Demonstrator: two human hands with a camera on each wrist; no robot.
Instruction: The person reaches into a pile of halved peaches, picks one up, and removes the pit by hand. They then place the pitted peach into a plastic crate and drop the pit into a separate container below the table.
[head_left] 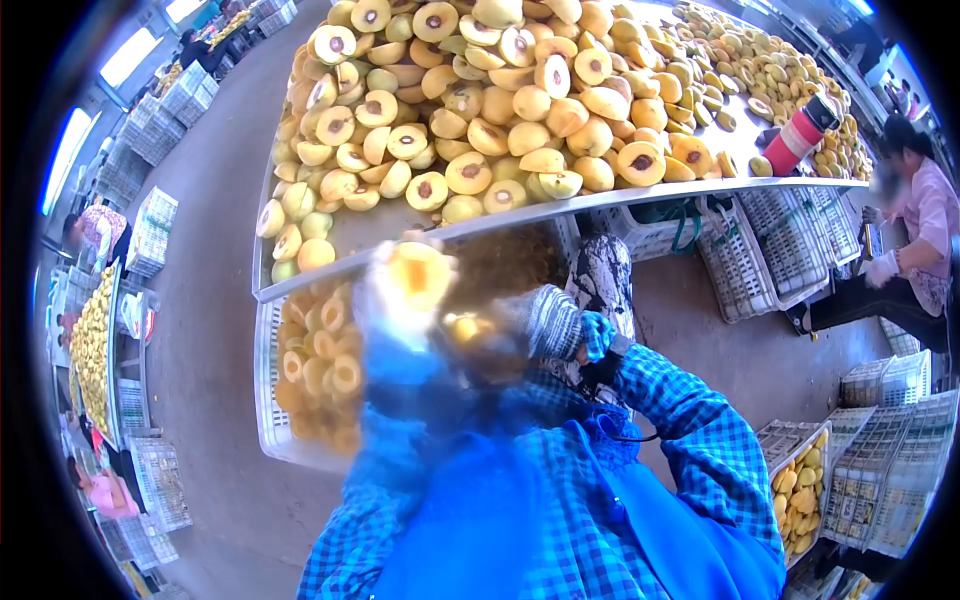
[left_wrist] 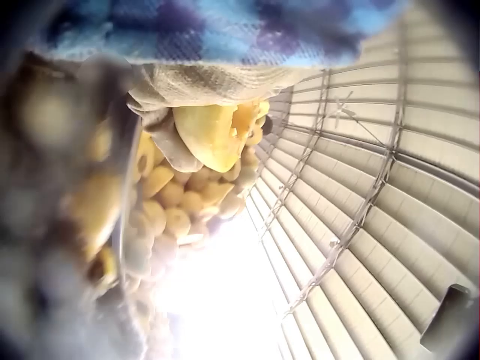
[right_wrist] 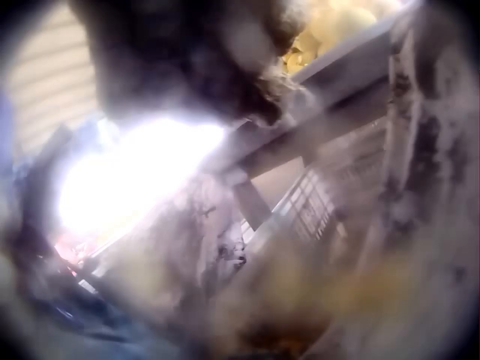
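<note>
In a pale glove, my left hand [head_left: 385, 312] holds up a yellow peach half [head_left: 418, 272] close to the table's front edge. The left wrist view shows that peach half [left_wrist: 204, 136] under the gloved fingers [left_wrist: 174, 144], with a hollow in its flesh. My right hand [head_left: 548, 318], in a grey striped glove, is to the right of it and lower, near my lap. A blurred yellow piece [head_left: 468, 328] shows beside the right fingers; I cannot tell what that hand holds. In the right wrist view the dark glove [right_wrist: 187, 56] fills the top.
Halved peaches with brown pits [head_left: 468, 172] are heaped on the metal table [head_left: 375, 228]. Below its left edge stands a white crate [head_left: 268, 385] of peach halves. A red bottle [head_left: 797, 138] is at the right. Other people and stacked crates [head_left: 745, 255] surround the bench.
</note>
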